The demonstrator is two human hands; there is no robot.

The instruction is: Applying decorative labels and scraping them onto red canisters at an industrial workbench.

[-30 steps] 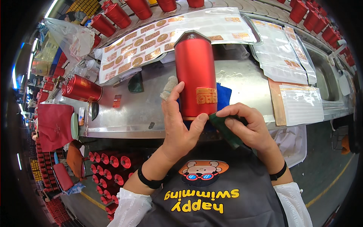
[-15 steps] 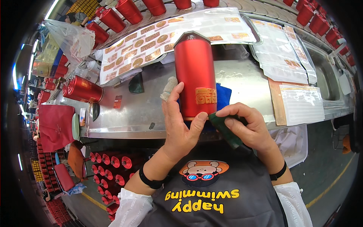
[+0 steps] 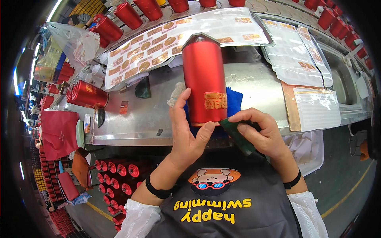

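Observation:
A glossy red metal canister [image 3: 204, 67] lies on its side before me, its base toward me and a gold patterned decal [image 3: 215, 100] close to that base. My left hand [image 3: 184, 133] grips it, fingers along its left side and thumb at the base rim. A pale cloth cover [image 3: 177, 93] wraps one left fingertip. Between the thumb and fingers of my right hand [image 3: 262, 129] is a dark green flat scraper [image 3: 239, 136], its tip by the canister's lower right edge. Under the canister shows a blue cloth [image 3: 235, 100].
Sheets of gold decals [image 3: 158, 45] lie across the back of the steel bench [image 3: 131, 133]. Another green scraper [image 3: 143, 88] and a red canister [image 3: 89, 94] are at left. A sink [image 3: 341, 75] is at right. Red canisters [image 3: 147, 8] stand on a conveyor [image 3: 262, 6] behind.
The canisters on the rear conveyor have moved to the right. My hands, the held canister and the scraper have barely shifted.

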